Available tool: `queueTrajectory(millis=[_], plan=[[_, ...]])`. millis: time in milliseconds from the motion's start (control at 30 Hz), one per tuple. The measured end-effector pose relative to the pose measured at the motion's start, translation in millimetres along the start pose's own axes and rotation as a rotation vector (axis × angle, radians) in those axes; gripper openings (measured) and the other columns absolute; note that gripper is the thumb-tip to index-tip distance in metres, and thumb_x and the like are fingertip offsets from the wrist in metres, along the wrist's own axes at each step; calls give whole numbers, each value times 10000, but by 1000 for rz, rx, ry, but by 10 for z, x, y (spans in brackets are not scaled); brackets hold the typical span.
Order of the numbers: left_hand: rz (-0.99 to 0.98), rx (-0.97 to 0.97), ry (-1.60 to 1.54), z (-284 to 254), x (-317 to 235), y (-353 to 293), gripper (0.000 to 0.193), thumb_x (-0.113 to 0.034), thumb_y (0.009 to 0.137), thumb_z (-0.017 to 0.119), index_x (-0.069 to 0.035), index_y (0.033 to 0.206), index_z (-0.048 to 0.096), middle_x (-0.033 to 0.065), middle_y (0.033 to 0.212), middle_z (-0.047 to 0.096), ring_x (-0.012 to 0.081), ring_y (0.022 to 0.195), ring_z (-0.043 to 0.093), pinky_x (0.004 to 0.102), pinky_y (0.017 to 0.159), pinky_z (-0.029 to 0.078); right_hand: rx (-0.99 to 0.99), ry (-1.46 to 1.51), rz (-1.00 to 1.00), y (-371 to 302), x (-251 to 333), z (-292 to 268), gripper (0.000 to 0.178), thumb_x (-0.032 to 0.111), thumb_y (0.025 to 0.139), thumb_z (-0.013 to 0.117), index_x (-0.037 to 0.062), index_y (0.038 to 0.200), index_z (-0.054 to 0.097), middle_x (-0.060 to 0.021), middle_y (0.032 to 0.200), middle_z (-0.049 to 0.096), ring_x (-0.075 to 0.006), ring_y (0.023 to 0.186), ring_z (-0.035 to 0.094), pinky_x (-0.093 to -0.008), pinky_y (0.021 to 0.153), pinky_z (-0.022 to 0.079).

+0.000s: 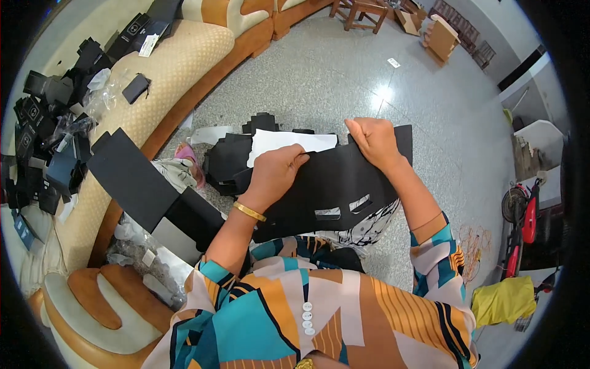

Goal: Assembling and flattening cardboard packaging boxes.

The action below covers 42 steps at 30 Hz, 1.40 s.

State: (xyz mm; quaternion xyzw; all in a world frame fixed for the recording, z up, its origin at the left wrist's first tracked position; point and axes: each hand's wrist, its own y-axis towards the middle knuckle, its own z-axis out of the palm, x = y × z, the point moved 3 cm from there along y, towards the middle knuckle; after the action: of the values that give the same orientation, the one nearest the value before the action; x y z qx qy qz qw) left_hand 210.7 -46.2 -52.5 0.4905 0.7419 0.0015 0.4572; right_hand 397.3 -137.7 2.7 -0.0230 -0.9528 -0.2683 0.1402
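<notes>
Across my lap lies a large flat sheet of black cardboard (319,190) with two cut-out slots near its lower edge. My left hand (278,171) pinches its upper edge, thumb and fingers together; a gold bangle circles that wrist. Farther right, my right hand (375,142) is closed in a fist on the sheet's upper edge. Just beyond the sheet, a white sheet with a ragged edge (289,141) lies over a pile of folded black cardboard pieces (230,161) on the floor.
Left of me, a black cardboard piece (132,178) stands near the cream sofa (190,52), which bears a heap of black boxes (46,132) and a small dark pouch (136,88). A wooden stool (362,13) is far off. At right are a red bike (530,215) and yellow cloth (505,300).
</notes>
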Motion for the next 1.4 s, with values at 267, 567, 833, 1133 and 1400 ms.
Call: queueTrajectory(millis=[267, 567, 833, 1133, 1400], plan=[[-212, -55, -116, 25, 14, 40, 461, -389, 872, 519, -23, 591, 533, 122, 471, 450, 247, 404, 450, 350, 418, 322, 65, -199, 26, 42, -122, 396, 442, 327, 888, 447, 43, 578, 585, -137, 570, 582, -323, 516, 571, -425, 492, 452], [-332, -160, -158, -104, 278, -2, 365, -368, 846, 564, -13, 776, 619, 107, 652, 557, 201, 635, 545, 318, 593, 409, 221, -38, 204, 119, -379, 405, 496, 358, 897, 419, -35, 632, 563, -243, 610, 533, -422, 595, 536, -468, 582, 423], [-548, -416, -761, -183, 458, -73, 205, -262, 886, 546, -66, 889, 608, 45, 853, 633, 133, 775, 584, 255, 699, 433, -73, -227, 617, 426, -1294, -226, 590, 435, 889, 381, -88, 731, 605, -317, 730, 563, -453, 747, 583, -488, 704, 432], [-1167, -271, -1511, 41, 438, -177, 682, -558, 788, 571, -105, 1255, 365, 107, 1193, 487, 221, 1093, 472, 393, 872, 420, -167, -88, 666, 641, -1029, 133, 610, 444, 893, 367, -93, 713, 596, -322, 735, 561, -458, 739, 578, -491, 705, 422], [-875, -553, -1680, -165, 514, -68, 450, -456, 851, 540, -92, 1116, 528, 56, 1072, 599, 204, 966, 593, 350, 823, 500, -81, -115, 569, 488, -905, 391, 572, 398, 897, 375, -80, 676, 597, -318, 684, 546, -456, 695, 572, -497, 678, 428]])
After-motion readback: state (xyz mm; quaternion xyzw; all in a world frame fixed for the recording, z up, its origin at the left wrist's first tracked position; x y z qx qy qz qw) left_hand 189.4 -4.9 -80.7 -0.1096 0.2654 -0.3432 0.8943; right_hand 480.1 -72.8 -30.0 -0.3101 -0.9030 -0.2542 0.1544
